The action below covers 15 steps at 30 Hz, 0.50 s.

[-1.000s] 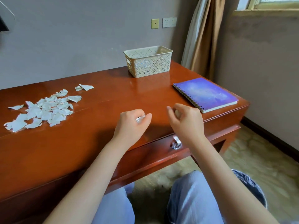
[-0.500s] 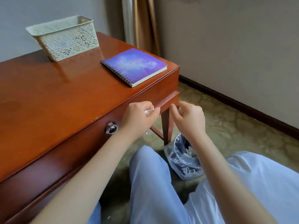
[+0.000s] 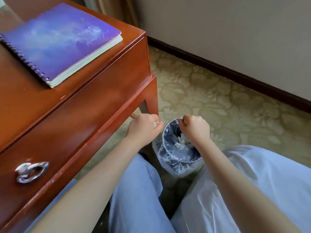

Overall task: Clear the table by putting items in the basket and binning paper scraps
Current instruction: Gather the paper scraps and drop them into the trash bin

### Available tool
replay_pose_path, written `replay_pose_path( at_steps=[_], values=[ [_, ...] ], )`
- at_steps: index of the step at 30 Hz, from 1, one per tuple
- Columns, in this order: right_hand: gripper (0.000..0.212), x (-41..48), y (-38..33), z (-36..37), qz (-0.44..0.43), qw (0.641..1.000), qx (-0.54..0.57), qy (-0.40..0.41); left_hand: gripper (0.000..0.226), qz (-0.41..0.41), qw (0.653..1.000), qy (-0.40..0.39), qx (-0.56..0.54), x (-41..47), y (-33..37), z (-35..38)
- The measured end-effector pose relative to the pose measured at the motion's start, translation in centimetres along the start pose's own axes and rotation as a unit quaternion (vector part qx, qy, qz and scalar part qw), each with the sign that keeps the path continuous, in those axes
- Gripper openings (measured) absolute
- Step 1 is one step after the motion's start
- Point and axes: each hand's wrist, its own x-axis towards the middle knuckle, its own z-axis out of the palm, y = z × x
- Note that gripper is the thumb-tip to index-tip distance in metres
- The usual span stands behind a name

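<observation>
A small bin (image 3: 170,158) lined with a clear plastic bag stands on the floor between my knees, with white paper scraps (image 3: 180,142) inside. My left hand (image 3: 144,127) hovers just left of the bin's rim, shut on a white paper scrap (image 3: 156,123) that peeks out between its fingers. My right hand (image 3: 196,127) is a closed fist over the bin's far rim; what it holds is hidden. A purple spiral notebook (image 3: 55,39) lies on the wooden table (image 3: 33,101) near its right corner. The basket is out of view.
The table leg (image 3: 152,98) stands close behind my left hand. A drawer with a metal ring handle (image 3: 30,171) faces me. Patterned carpet (image 3: 227,106) runs to a dark baseboard and wall on the right. My legs flank the bin.
My view swung right and down, away from the tabletop. Both hands dropped from the table edge to just above the bin, the left still shut on its paper scrap.
</observation>
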Motion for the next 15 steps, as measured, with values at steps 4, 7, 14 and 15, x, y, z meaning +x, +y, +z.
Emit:
replay_pose_path(
  at_steps=[4,7,14,15],
  values=[
    [0.031,2.5,1.9,3.7,0.000,0.999,-0.026,-0.031,0.032,0.024,0.999,-0.023,0.017,2.9,-0.8,2.7],
    [0.028,4.0,3.2,6.4,0.000,0.997,-0.045,-0.057,0.033,0.035,0.999,-0.034,0.023,4.6,-1.2,4.2],
    [0.020,5.7,5.5,10.5,-0.011,0.994,-0.042,-0.102,0.035,0.068,0.992,-0.088,0.053,6.7,-1.0,7.1],
    [0.022,5.7,5.8,10.8,-0.024,0.992,-0.047,-0.118,0.037,0.069,0.991,-0.094,0.058,6.9,-0.9,7.4]
  ],
)
